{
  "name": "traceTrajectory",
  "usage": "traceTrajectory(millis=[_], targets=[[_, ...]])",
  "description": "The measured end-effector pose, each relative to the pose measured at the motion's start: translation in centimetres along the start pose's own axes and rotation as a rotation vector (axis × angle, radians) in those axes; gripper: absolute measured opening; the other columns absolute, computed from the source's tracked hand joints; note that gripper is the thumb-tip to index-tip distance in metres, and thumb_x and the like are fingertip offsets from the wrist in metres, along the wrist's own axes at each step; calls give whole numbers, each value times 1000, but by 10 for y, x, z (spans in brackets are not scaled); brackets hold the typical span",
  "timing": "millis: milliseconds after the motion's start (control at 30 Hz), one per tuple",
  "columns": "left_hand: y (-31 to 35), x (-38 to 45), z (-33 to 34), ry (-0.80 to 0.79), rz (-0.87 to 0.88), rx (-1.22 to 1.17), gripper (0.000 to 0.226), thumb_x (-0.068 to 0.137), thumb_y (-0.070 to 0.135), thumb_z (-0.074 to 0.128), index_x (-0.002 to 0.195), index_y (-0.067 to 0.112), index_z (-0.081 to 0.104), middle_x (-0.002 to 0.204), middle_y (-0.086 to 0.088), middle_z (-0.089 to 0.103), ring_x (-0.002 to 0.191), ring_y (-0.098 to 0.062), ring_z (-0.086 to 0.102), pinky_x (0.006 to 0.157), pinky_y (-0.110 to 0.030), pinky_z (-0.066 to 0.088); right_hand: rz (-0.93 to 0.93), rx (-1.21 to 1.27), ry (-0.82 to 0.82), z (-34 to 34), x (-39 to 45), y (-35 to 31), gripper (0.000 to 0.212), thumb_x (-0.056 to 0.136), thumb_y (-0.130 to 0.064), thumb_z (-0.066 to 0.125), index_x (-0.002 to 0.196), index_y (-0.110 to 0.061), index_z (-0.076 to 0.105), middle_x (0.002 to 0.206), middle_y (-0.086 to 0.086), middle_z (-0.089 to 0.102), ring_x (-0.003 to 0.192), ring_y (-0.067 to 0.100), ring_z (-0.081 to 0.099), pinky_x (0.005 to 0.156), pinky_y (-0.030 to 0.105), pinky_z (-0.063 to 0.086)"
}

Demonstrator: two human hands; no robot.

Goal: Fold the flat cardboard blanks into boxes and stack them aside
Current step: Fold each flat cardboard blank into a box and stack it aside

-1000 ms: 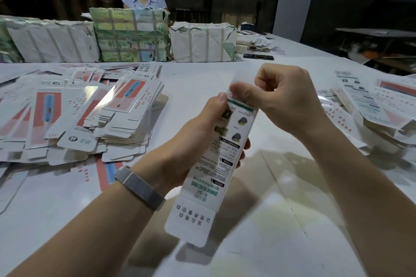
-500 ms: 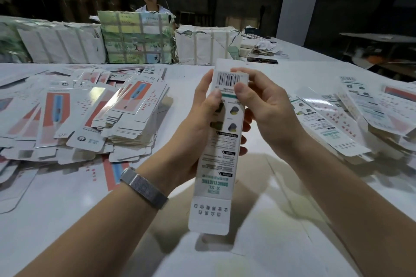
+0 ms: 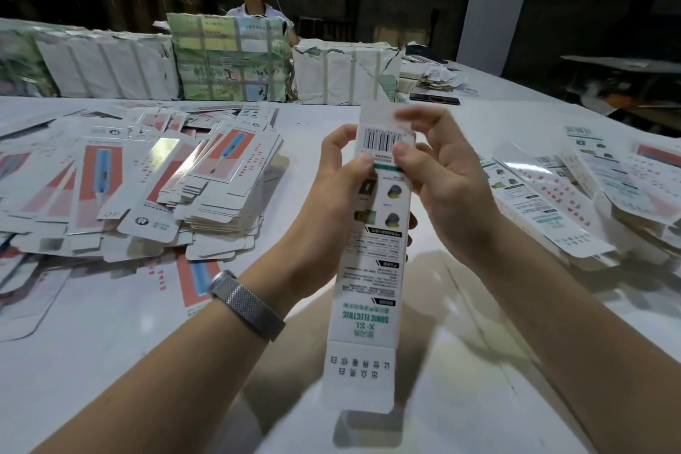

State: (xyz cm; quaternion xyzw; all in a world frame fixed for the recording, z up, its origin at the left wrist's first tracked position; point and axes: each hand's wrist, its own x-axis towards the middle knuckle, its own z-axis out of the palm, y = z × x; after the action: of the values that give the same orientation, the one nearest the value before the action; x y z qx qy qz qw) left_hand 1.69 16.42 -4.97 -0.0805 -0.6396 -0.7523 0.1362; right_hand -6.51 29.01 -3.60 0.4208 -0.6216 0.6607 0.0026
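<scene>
Left of the blank [image 3: 372, 269] that the person holds, a loose heap of flat blanks [image 3: 154, 188] sprawls across the white surface [image 3: 110, 361], red-and-blue printed faces up, edges fanned and sliding over one another. They look like thin, glossy card: light, a bit slippery, easy to crease where it shouldn't be.

The left hand [image 3: 331, 203], with a metal watch band on its wrist, grips the blank from the left, thumb on the printed face just below the barcode and the other fingers curled behind. The blank stands nearly upright above the surface, long and narrow, its bottom flap hanging free toward the person. I'd judge it stiff along its length but springy across the scored folds, so it wants holding near the creases rather than mid-panel, where pressure would dent it.

The right hand [image 3: 442, 188] pinches the blank's right edge at the barcode, thumb in front; the forefinger reaches over the top flap, blurred. That top flap seems the part to work, with light pressure.

Right of the blank, another pile [image 3: 589, 195] lies on the surface, mostly text side up.
</scene>
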Motion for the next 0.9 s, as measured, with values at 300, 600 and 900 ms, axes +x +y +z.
traceTrajectory(millis=[300, 600, 900], targets=[[-3, 1, 4, -17, -13, -47, 44, 107, 39, 32, 137, 67, 14, 79, -4, 72, 71, -26, 70, 56, -36, 58, 50, 61, 85, -8, 3, 1, 30, 84, -13, 61, 111, -23, 64, 96, 0, 64, 92, 33, 56, 90, 62, 47], [-13, 4, 5, -60, 38, 146, 38, 98, 58, 39, 132, 71, 28, 90, 7, 74, 81, -18, 72, 67, -38, 57, 210, 141, 55, -14, 7, -8, 8, 95, -10, 59, 89, -14, 61, 73, -4, 63, 71, 15, 61, 66, 30, 52], [-8, 2, 1, -137, 5, 151, 44, 106, 43, 36, 142, 61, 19, 85, 9, 74, 79, -16, 72, 61, -28, 57, 99, 19, 182, -12, 6, -5, 20, 91, -2, 63, 75, -13, 70, 68, 3, 67, 74, 34, 58, 74, 49, 48]])
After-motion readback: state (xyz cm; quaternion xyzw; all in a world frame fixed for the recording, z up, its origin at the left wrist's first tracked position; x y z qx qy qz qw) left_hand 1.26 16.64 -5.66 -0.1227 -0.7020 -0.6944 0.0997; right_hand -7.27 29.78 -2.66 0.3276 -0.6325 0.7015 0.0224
